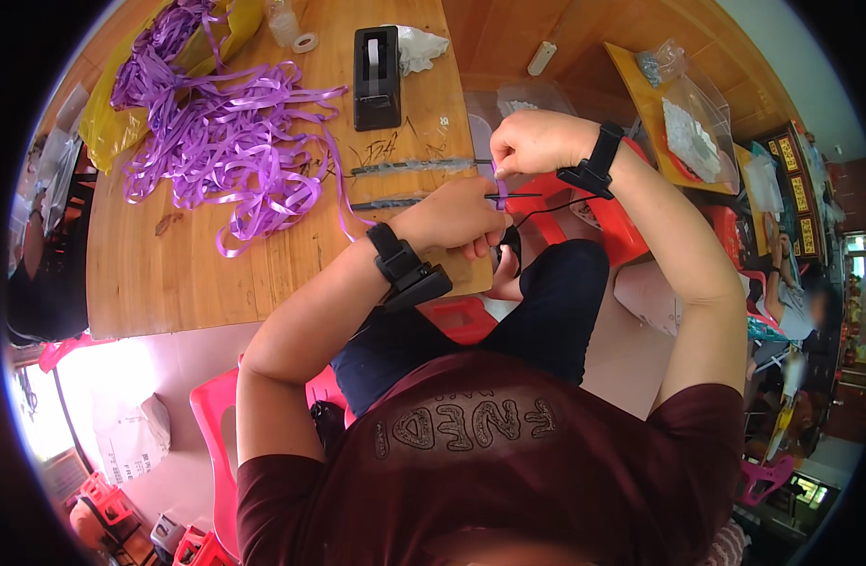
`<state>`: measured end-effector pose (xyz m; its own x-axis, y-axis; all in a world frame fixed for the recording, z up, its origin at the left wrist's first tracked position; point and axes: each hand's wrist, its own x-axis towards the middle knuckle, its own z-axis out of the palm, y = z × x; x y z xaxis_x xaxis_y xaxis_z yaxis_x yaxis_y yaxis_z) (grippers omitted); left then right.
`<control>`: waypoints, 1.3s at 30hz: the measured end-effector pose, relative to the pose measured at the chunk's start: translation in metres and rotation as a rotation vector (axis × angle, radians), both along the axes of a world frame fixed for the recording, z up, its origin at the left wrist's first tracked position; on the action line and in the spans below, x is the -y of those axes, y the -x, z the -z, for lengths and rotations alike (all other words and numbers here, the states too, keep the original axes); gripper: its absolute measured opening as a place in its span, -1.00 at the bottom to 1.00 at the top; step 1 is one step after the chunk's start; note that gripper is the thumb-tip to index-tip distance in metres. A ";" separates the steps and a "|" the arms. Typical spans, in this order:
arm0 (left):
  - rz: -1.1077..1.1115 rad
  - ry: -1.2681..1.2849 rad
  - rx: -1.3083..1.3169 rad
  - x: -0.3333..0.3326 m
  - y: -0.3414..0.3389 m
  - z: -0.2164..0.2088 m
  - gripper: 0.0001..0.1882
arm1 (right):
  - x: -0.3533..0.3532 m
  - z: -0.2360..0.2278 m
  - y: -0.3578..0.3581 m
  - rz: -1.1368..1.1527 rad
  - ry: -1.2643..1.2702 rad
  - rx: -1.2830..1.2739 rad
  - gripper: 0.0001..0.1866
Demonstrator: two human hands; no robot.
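A narrow purple ribbon [502,195] passes by two thin dark rods that stick out past the table's right edge. My right hand [538,143] pinches the ribbon between thumb and fingertips by the end of the far rod [404,167]. My left hand [459,215] lies over the near rod [381,204] with its fingers curled closed; what they hold is hidden. A ribbon strand runs from the tangled purple pile [235,141] toward my left wrist. Greyish tape seems to cover the rods on the tabletop. Both wrists wear black strapped devices.
On the wooden table [169,292] stand a black tape dispenser [376,80], crumpled white plastic [420,49], a small tape roll [305,42] and a yellow bag [107,132]. Red stools [621,222] are beyond the table's right edge. A side table with a clear bin [697,132] stands far right.
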<state>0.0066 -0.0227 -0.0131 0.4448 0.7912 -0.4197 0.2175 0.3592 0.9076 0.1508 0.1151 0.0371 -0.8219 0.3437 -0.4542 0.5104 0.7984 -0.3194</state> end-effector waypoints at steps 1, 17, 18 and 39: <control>-0.010 -0.002 0.002 0.000 0.000 -0.001 -0.32 | 0.000 0.000 0.000 0.034 0.005 0.014 -0.76; 0.000 -0.007 -0.002 0.000 -0.002 -0.006 -0.44 | 0.018 0.015 -0.015 -0.159 -0.231 -0.141 -0.89; -0.005 -0.012 -0.029 -0.001 -0.003 -0.004 -0.48 | 0.018 0.016 -0.014 -0.161 -0.240 -0.115 -0.88; -0.014 0.015 -0.009 0.001 -0.001 0.002 -0.35 | 0.039 0.125 -0.086 0.844 1.408 -0.944 -0.62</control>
<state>0.0077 -0.0238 -0.0147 0.4298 0.7910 -0.4354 0.2200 0.3760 0.9001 0.2369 0.0758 -0.0884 -0.7735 0.5648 -0.2876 -0.1334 -0.5887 -0.7972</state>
